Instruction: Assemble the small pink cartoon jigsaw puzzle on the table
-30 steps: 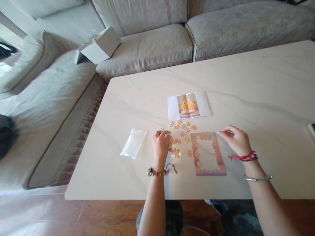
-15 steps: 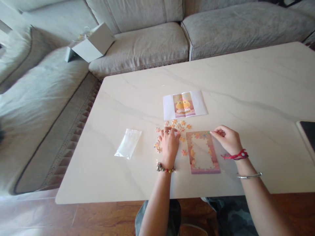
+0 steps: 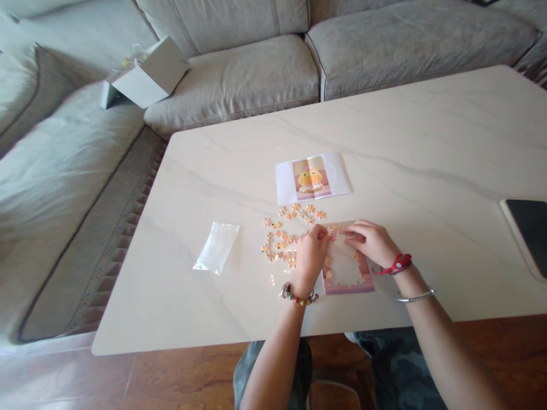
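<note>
A jigsaw puzzle [image 3: 348,288] with a pink border lies flat on the table, its middle a pale bare area. At its upper left edge my left hand [image 3: 313,247] is closed in a pinch on a small pinkish puzzle piece, partly hidden by the fingers. My right hand [image 3: 371,242] rests over the upper right of the puzzle, thumb and fingers apart, holding nothing that I can see. Loose orange and pink puzzle pieces [image 3: 280,239] are scattered left of my left hand and above it.
Behind the pieces lies a creased reference picture [image 3: 311,177] on white paper. A clear plastic bag [image 3: 217,247] is at the left, a dark-screened tablet [image 3: 527,233] at the right edge. A grey sofa [image 3: 256,68] with a white box [image 3: 154,74] stands beyond the table.
My left hand has moved right from the loose pieces to the puzzle's upper left. My right hand has moved left, from the puzzle's upper right corner onto it, its fingers now spread.
</note>
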A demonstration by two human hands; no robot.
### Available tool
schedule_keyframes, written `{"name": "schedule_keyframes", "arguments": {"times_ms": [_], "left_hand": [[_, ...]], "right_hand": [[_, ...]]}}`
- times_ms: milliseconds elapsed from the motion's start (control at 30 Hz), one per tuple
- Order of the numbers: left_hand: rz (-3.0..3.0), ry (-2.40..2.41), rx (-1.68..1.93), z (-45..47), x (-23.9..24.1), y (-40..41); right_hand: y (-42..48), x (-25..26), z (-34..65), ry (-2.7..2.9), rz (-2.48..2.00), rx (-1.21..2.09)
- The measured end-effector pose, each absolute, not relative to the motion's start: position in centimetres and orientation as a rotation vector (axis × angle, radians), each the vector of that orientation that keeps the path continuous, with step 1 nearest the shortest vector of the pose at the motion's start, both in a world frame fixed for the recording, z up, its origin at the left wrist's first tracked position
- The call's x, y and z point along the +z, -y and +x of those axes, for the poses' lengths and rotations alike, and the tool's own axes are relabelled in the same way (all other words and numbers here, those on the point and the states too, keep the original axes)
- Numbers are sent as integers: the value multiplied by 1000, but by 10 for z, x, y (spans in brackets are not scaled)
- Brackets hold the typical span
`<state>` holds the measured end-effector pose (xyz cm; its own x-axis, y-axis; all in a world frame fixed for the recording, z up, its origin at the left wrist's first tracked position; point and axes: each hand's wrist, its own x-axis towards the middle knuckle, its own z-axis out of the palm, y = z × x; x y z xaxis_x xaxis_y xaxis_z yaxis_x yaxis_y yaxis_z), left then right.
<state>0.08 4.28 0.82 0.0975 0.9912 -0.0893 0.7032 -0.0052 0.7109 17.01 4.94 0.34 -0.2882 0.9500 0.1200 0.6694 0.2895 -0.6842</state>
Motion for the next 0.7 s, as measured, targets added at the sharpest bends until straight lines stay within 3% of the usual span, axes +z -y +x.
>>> {"name": "schedule_keyframes", "arguments": {"times_ms": [700], "left_hand": [[2175, -1814, 520, -20, 6, -41]], "right_hand": [[-41, -8, 156, 2265, -1566, 412]]}}
